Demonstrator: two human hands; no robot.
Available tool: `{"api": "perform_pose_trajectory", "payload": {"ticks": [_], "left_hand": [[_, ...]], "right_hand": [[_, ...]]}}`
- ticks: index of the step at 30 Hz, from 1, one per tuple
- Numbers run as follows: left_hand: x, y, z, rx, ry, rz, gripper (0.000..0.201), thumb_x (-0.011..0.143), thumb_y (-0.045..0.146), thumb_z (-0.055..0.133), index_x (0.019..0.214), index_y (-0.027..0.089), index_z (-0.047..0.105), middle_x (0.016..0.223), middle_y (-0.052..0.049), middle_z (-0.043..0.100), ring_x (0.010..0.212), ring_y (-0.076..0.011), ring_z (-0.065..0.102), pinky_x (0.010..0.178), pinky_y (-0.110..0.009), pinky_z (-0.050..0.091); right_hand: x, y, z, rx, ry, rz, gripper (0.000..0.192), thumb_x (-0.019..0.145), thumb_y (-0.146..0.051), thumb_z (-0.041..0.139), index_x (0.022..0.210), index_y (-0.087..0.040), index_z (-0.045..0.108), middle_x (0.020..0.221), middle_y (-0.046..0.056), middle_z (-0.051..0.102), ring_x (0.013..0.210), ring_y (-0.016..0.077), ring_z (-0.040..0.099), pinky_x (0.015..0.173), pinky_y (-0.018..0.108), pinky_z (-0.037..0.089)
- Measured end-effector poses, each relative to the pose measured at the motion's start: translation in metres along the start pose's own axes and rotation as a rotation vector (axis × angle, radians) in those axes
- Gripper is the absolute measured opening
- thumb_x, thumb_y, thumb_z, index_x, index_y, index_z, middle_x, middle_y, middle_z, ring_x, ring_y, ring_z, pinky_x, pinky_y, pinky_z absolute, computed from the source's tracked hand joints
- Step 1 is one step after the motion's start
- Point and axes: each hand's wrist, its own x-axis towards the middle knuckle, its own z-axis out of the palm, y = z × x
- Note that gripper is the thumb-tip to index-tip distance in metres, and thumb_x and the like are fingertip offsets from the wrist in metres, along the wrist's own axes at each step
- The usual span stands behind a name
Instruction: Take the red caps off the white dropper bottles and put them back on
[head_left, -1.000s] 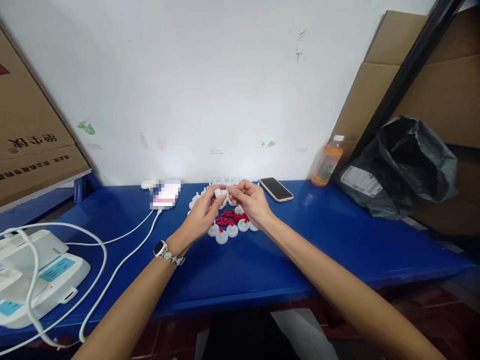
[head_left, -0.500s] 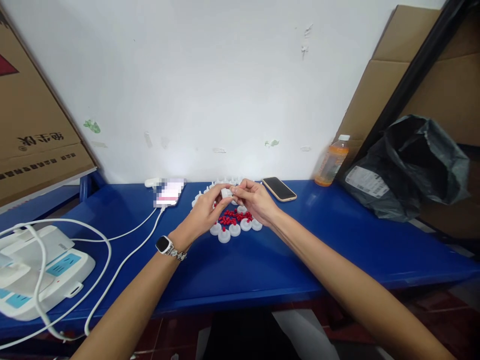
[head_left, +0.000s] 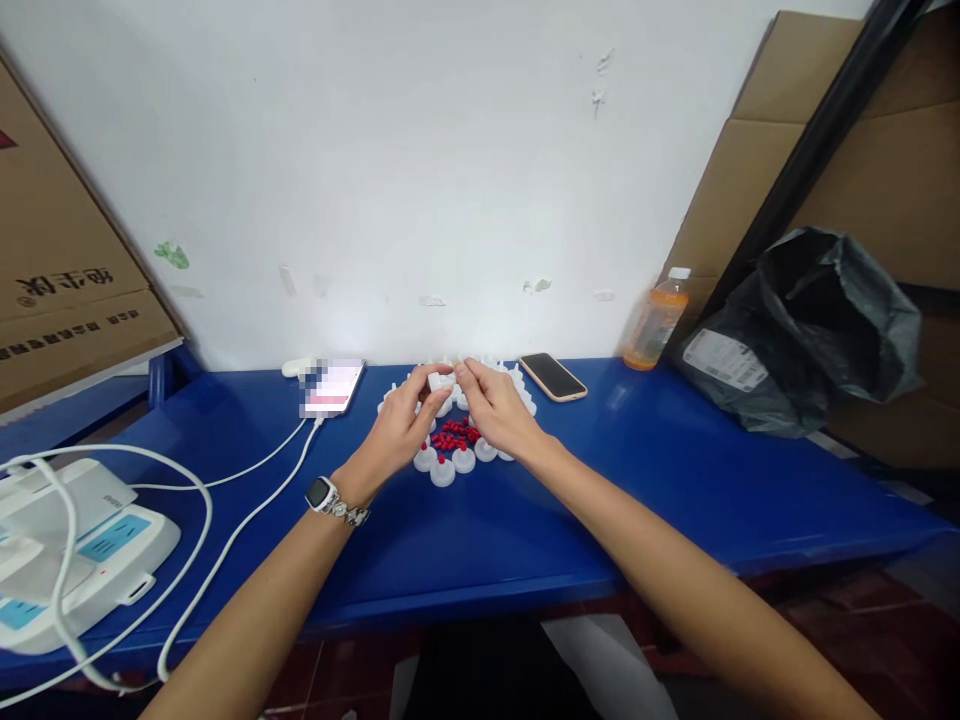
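Note:
My left hand [head_left: 405, 415] is closed, thumb and fingers gripping a white plastic nozzle cap [head_left: 440, 382] turned on its side above the table. At the cap's right end my right hand [head_left: 499, 405] makes a pinch; whatever lies between those fingertips is hidden. Below both hands is a pile of small red tips [head_left: 452, 437]. White nozzle caps [head_left: 442, 472] stand round the pile, and those in the front row carry red tips. More white caps [head_left: 517, 378] stand behind, partly covered by my hands.
On the blue table [head_left: 525, 540] lie a lit phone [head_left: 337, 387] with a cable and a dark phone [head_left: 553, 377]. A power strip [head_left: 142, 560] with looping white cables is at left. An orange drink bottle [head_left: 657, 320] and a black plastic bag [head_left: 795, 340] stand at right.
My right hand has turned, its back now more upward, with the fingers still at the cap's end. My left hand keeps its hold on the cap. The whole view has shifted slightly.

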Motion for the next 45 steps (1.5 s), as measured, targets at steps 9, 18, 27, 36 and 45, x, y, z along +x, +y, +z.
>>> {"api": "perform_pose_trajectory", "payload": {"ticks": [9,18,27,36,45], "left_hand": [[0.002,0.003,0.004,-0.162,0.063,-0.022,0.038,0.099,0.045,0.048,0.127,0.021,0.058,0.081,-0.001,0.061,0.069,-0.0136,0.052,0.065,-0.025,0.042],[0.010,-0.010,-0.007,0.049,-0.010,-0.060,0.048,0.096,0.049,0.051,0.136,0.023,0.054,0.112,-0.007,0.066,0.089,-0.0187,0.059,0.072,-0.029,0.047],[0.010,-0.038,-0.013,0.411,-0.182,-0.119,0.022,0.090,0.039,0.061,0.099,0.021,0.070,0.097,-0.007,0.068,0.094,-0.0254,0.058,0.082,-0.039,0.045],[0.014,-0.027,-0.012,0.451,-0.227,-0.120,0.026,0.091,0.041,0.057,0.097,0.021,0.072,0.094,-0.007,0.071,0.093,-0.0260,0.059,0.081,-0.038,0.044],[0.011,-0.041,-0.012,0.391,-0.245,-0.074,0.024,0.090,0.036,0.057,0.094,0.022,0.076,0.088,-0.008,0.073,0.085,-0.0247,0.063,0.076,-0.037,0.047]], "right_hand": [[0.002,-0.006,0.004,-0.084,0.040,-0.033,0.037,0.104,-0.043,0.032,0.074,-0.022,0.038,0.060,-0.005,0.040,0.057,0.0121,0.041,0.059,0.027,0.029],[0.016,0.018,-0.011,0.032,-0.056,0.056,0.035,0.099,-0.042,0.042,0.073,-0.019,0.052,0.061,-0.005,0.046,0.057,0.0110,0.044,0.057,0.025,0.033],[0.024,0.046,-0.019,-0.239,-0.111,0.118,0.008,0.083,-0.020,0.062,0.084,-0.016,0.069,0.078,0.003,0.072,0.069,0.0142,0.063,0.067,0.026,0.045],[0.023,0.061,-0.012,-0.355,-0.162,0.087,0.012,0.086,-0.023,0.061,0.086,-0.018,0.071,0.081,0.003,0.075,0.071,0.0149,0.064,0.069,0.026,0.045],[0.022,0.061,-0.010,-0.424,-0.209,0.090,0.016,0.088,-0.028,0.060,0.088,-0.019,0.073,0.082,0.004,0.074,0.074,0.0165,0.064,0.070,0.027,0.043]]}}
